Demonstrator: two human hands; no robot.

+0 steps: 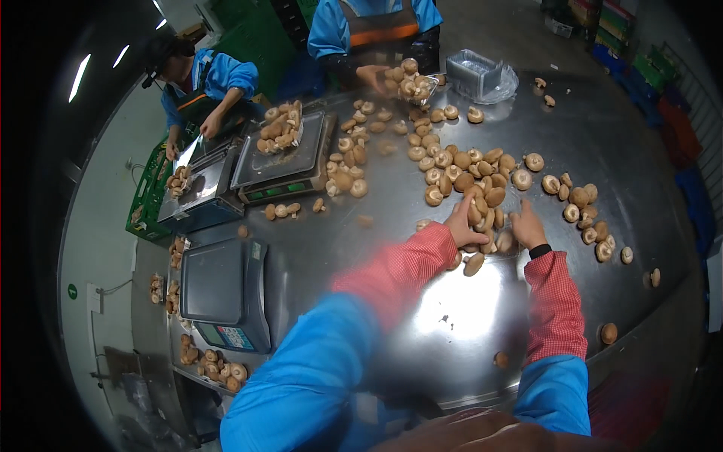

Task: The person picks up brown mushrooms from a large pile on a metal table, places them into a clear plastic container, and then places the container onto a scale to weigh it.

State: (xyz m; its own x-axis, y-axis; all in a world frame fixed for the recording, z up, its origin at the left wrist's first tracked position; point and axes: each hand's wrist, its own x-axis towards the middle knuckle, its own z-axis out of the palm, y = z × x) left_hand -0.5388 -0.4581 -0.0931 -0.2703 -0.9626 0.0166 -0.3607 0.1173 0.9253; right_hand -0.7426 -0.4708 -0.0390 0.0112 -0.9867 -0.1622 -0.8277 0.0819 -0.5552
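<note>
My left hand [464, 225] rests against the near side of a heap of brown-capped mushrooms [484, 199]. Its thumb and fingers are spread around some of them; whether it grips any is hidden. To the right of these mushrooms is my right hand [529, 227], fingers apart, with no mushroom visible in it. Loose mushrooms lie between the two hands, one [474, 264] just below my left hand with its stem showing. All of this sits on a shiny steel table [350, 271]. Both my forearms wear red checked cuffs over blue sleeves.
Across the table a co-worker's hand [373, 78] holds a tray of mushrooms [411, 83], beside empty clear plastic trays [473, 72]. Another person stands at a far-left scale [197, 183]. Nearer are a scale [277, 150] bearing a filled tray and a grey scale [217, 282]. More mushrooms [587, 212] lie right.
</note>
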